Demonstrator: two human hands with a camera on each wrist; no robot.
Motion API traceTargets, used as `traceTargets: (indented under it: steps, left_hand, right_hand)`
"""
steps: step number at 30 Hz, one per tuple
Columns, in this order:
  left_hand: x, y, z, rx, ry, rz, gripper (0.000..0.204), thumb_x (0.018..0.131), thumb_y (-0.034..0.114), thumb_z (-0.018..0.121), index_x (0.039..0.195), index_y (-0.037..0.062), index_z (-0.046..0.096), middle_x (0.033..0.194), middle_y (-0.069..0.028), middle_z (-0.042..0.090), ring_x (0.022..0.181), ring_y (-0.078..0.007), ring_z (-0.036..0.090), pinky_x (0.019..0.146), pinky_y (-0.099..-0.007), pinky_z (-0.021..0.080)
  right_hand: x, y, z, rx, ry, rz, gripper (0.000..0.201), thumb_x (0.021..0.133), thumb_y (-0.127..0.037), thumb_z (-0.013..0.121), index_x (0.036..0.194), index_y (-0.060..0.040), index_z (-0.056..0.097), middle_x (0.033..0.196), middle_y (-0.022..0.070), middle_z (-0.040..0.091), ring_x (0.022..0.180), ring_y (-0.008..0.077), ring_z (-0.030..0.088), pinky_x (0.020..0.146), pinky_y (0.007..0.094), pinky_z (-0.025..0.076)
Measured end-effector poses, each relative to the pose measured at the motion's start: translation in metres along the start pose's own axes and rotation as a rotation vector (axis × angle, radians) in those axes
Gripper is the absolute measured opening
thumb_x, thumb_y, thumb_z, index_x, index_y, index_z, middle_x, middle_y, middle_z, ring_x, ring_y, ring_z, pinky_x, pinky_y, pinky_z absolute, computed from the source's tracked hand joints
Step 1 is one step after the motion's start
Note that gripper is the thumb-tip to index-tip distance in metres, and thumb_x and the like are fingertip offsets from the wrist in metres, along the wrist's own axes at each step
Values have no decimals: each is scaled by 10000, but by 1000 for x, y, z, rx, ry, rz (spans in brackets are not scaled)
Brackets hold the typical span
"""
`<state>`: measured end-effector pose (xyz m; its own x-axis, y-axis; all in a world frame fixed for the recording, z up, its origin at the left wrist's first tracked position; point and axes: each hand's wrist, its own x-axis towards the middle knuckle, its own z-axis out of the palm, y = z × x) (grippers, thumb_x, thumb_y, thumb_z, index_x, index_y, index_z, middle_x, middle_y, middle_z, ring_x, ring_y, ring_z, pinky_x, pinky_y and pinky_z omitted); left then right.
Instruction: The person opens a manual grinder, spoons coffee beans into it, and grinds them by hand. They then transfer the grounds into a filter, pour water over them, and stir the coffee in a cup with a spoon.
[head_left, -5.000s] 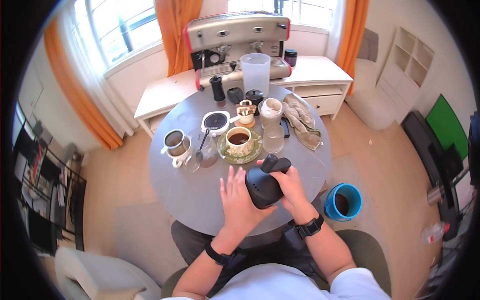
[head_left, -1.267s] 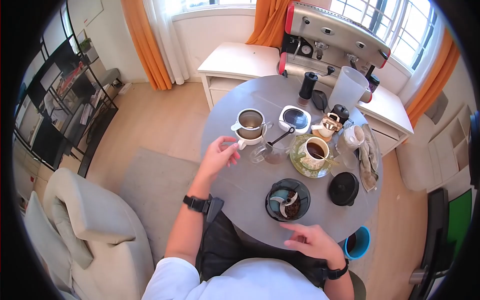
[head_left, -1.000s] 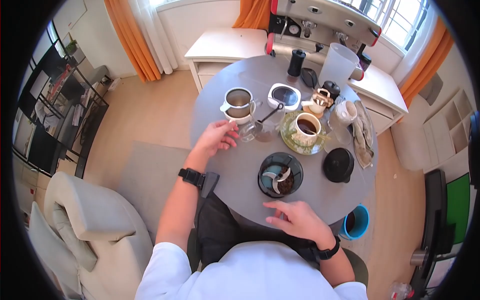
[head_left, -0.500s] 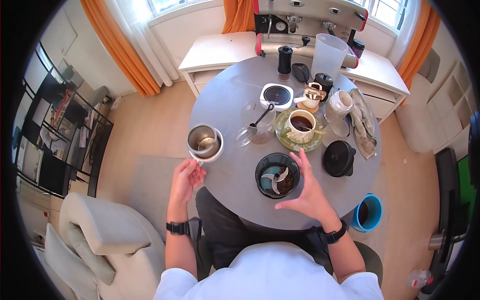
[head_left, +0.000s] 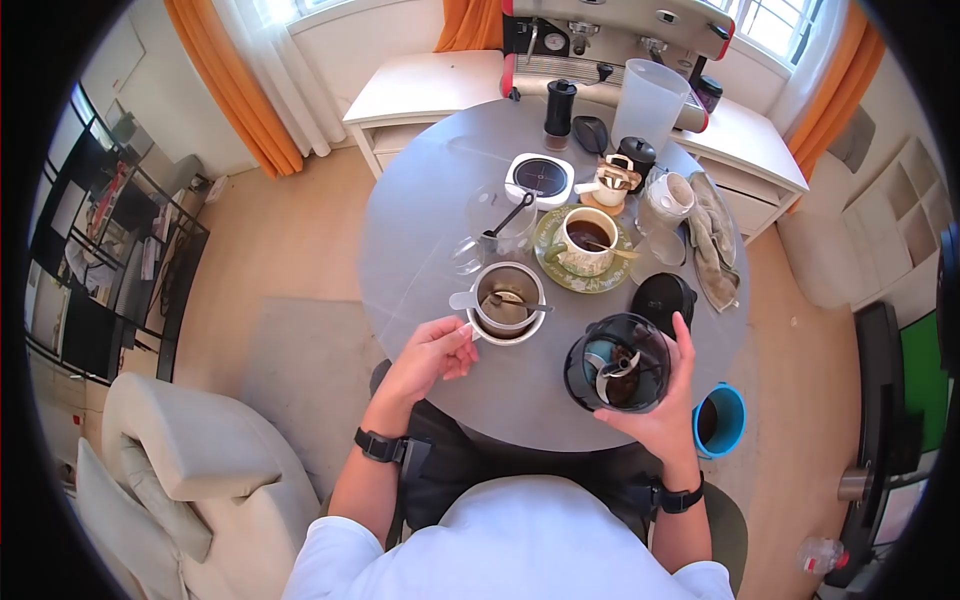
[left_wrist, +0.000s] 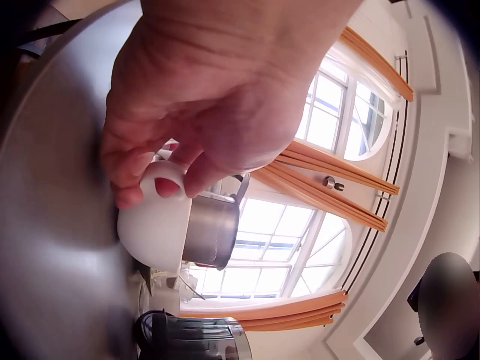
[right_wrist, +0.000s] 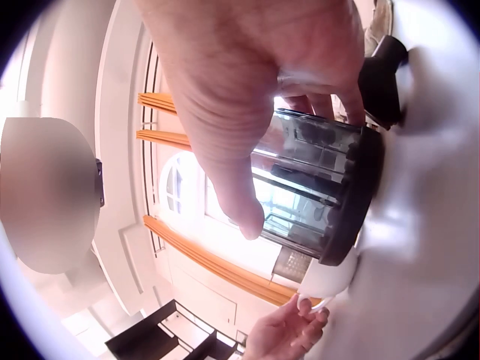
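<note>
My left hand (head_left: 455, 343) pinches the handle of a white cup (head_left: 506, 318) that carries a metal filter (left_wrist: 211, 229), standing on the round grey table (head_left: 420, 220); the fingers (left_wrist: 161, 184) curl through the handle. My right hand (head_left: 655, 405) grips a dark, see-through grinder bowl (head_left: 618, 362) with blades and coffee grounds inside, held near the table's right front edge. In the right wrist view the thumb and fingers wrap around the grinder bowl (right_wrist: 315, 195). Its black lid (head_left: 663, 295) lies just behind the bowl.
A coffee cup on a green saucer (head_left: 585, 242), a glass jug with a spoon (head_left: 498, 225), a white scale (head_left: 540, 178), a plastic pitcher (head_left: 650, 105) and a cloth (head_left: 716, 250) crowd the table's far half. An espresso machine (head_left: 610, 40) stands behind. A blue bin (head_left: 722, 420) sits on the floor.
My left hand has brought the white cup from the table's left edge to its front middle. My right hand has taken hold of the grinder bowl and shifted it right.
</note>
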<state>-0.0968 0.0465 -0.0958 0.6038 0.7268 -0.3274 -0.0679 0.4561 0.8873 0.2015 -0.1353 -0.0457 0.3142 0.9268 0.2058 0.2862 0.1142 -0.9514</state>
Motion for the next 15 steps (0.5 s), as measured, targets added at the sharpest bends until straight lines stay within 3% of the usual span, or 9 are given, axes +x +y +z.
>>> traceTargets:
  steps: [10,13,15]
  left_hand:
    - [18,-1,19,113,-91,-35,321,1130,290,550,940,46,634,879,-66,707,659,-103,618,545,-242,436]
    - [20,4,26,252,-107,-18,264,1119,291,581,1034,44,617,922,-87,729,662,-97,626,536,-239,439]
    - [11,13,37,374,-8,4,297,1081,318,653,1186,46,593,886,-70,718,602,-95,588,554,-251,454]
  right_hand:
    - [7,-11,-17,113,108,-119,1459,557,-134,1041,1695,-82,129,1491,178,497,1372,310,556,1162,449,458]
    - [17,-23,-17,152,97,-203,1491,553,-247,1062,1697,-72,123,1486,187,519,1378,313,557,1138,442,458]
    - [23,-39,-16,172,66,-233,1493,551,-247,1063,1697,-70,122,1485,190,524,1380,316,558,1141,441,456]
